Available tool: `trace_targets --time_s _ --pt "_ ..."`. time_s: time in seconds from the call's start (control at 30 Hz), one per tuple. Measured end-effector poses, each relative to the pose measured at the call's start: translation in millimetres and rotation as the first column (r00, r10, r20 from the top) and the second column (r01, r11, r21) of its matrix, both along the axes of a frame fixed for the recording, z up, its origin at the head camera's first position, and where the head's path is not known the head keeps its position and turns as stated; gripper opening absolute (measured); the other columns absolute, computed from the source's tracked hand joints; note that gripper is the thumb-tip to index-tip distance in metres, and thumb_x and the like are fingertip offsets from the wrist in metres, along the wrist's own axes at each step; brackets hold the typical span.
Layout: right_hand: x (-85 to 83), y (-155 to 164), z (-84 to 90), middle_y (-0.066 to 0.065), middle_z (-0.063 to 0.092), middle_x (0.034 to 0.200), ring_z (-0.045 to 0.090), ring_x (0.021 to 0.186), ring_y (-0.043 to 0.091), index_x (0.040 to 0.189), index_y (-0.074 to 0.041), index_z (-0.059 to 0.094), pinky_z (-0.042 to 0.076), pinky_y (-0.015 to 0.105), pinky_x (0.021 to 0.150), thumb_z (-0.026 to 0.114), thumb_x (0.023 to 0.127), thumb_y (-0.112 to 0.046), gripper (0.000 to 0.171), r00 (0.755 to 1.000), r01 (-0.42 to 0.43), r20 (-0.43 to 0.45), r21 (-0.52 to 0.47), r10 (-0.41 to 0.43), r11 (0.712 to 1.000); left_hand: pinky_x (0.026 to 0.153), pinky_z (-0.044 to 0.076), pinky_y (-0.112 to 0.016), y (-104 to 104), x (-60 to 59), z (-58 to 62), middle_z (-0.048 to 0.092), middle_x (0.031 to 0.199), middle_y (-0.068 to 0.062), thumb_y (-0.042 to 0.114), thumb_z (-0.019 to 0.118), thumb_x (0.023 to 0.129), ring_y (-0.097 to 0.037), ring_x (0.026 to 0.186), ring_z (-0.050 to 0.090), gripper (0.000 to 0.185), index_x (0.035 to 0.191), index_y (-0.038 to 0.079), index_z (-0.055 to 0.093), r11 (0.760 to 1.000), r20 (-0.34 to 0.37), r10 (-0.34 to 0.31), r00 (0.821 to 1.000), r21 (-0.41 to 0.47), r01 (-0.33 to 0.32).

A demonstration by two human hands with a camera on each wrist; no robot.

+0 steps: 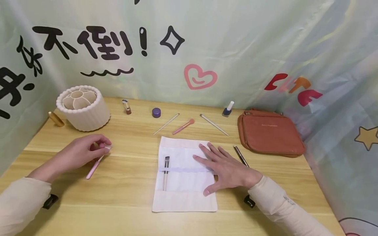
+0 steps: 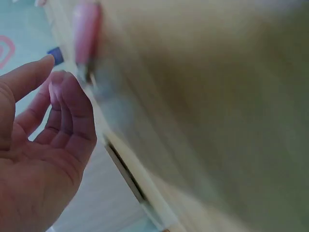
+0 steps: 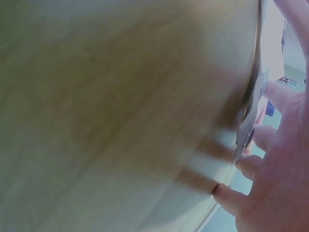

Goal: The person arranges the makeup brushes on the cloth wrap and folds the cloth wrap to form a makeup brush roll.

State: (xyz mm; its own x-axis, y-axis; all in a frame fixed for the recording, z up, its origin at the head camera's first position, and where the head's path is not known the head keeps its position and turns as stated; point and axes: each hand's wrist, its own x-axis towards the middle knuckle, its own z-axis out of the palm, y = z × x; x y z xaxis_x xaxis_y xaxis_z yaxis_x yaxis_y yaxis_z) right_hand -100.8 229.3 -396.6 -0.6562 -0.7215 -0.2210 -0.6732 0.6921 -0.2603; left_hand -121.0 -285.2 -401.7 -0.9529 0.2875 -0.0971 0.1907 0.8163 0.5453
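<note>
A pale fabric brush pouch [image 1: 184, 200] lies unfolded on the table, with a dark-bristled angled makeup brush [image 1: 166, 177] tucked under its band. My right hand [image 1: 228, 168] rests on the pouch's right side, fingers spread; in the right wrist view its fingertips [image 3: 227, 197] meet the pouch edge and table. To the left, my left hand [image 1: 81, 152] hovers over a pink-handled brush [image 1: 94, 169], covering part of it. In the left wrist view, thumb and fingers stand apart with nothing visible between them, and the pink handle [image 2: 87, 31] lies beyond them.
Behind the pouch lie a thin brush [image 1: 166, 124], a pink brush [image 1: 183, 127] and another pale brush [image 1: 214, 124]. A white ribbed pot [image 1: 87, 114] stands left; a brown case [image 1: 271, 132] lies right, near a dark pen-like stick [image 1: 240, 155]. Nail polish [image 1: 228, 109] and a purple jar [image 1: 156, 112] stand behind.
</note>
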Motion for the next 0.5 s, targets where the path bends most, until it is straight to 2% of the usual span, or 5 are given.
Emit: trace_targets --time_s 0.23,0.5 --pt "-1.0 0.5 -0.7 0.013 0.008 0.184 0.006 0.17 0.045 0.173 -0.028 0.031 0.018 0.071 0.132 0.076 0.082 -0.083 0.116 1.0 0.003 0.003 0.003 -0.003 1.0 0.069 0.04 -0.027 -8.0 -0.7 -7.0 0.061 0.093 0.001 0.038 0.081 0.101 -0.012 0.08 0.054 0.032 0.116 0.013 0.068 0.998 -0.014 0.032 0.999 -0.045 -0.032" --pt "-0.5 -0.9 0.0 0.013 0.008 0.184 0.005 0.17 0.045 0.173 -0.028 0.031 0.018 0.071 0.132 0.076 0.082 -0.082 0.116 1.0 0.006 0.019 0.001 -0.006 1.0 0.079 0.048 -0.036 -5.4 -0.9 -5.9 0.067 0.095 0.004 0.033 0.08 0.101 -0.013 0.084 0.061 0.038 0.128 0.011 0.065 0.998 0.028 0.009 1.0 -0.069 -0.007"
